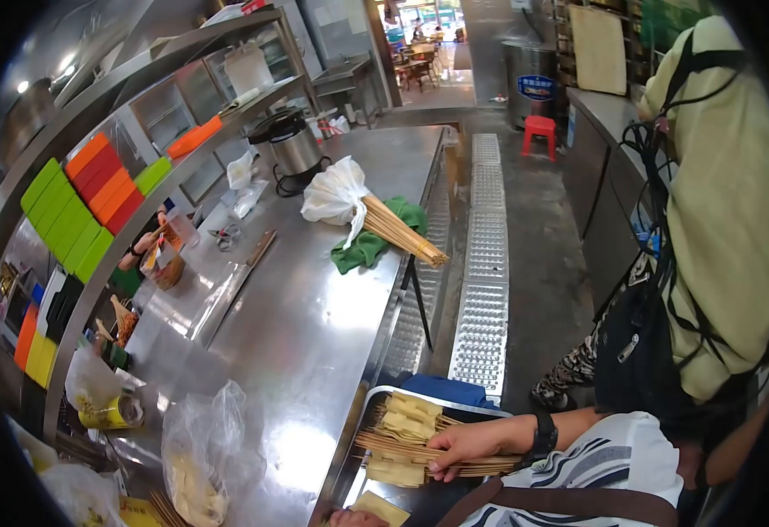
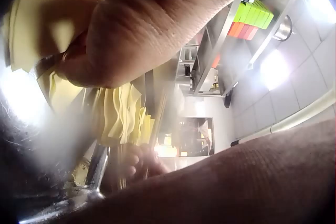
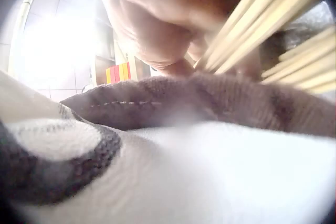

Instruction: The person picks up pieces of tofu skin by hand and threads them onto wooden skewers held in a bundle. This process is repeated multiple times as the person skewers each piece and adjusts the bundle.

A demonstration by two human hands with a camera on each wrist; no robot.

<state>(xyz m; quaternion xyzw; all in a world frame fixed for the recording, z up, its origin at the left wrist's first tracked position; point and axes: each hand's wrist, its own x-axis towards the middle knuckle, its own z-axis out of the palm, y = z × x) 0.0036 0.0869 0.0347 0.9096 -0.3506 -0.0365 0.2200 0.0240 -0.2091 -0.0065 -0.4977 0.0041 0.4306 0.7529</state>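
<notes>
My right hand [image 1: 483, 443] grips several thin wooden skewers [image 1: 402, 446] over a metal tray [image 1: 368, 406] at the table's near edge. Folded yellow tofu sheets [image 1: 415, 410] are threaded on skewers in that tray. In the right wrist view, pale skewer shafts [image 3: 252, 24] run out from under the curled fingers. At the bottom edge of the head view only part of my left hand [image 1: 356, 518] shows, beside a flat tofu sheet [image 1: 382, 507]. The left wrist view has its thumb and fingers pinching a few folded sheets [image 2: 50, 22], with more skewered sheets [image 2: 121, 113] behind.
On the steel table [image 1: 305, 342] lie a white bag [image 1: 336, 193] of bare skewers, a green cloth [image 1: 362, 253], a long knife [image 1: 248, 268] and a clear plastic bag [image 1: 204, 457]. A shelf holds coloured boxes [image 1: 68, 215]. Another person [image 1: 718, 211] stands close at right.
</notes>
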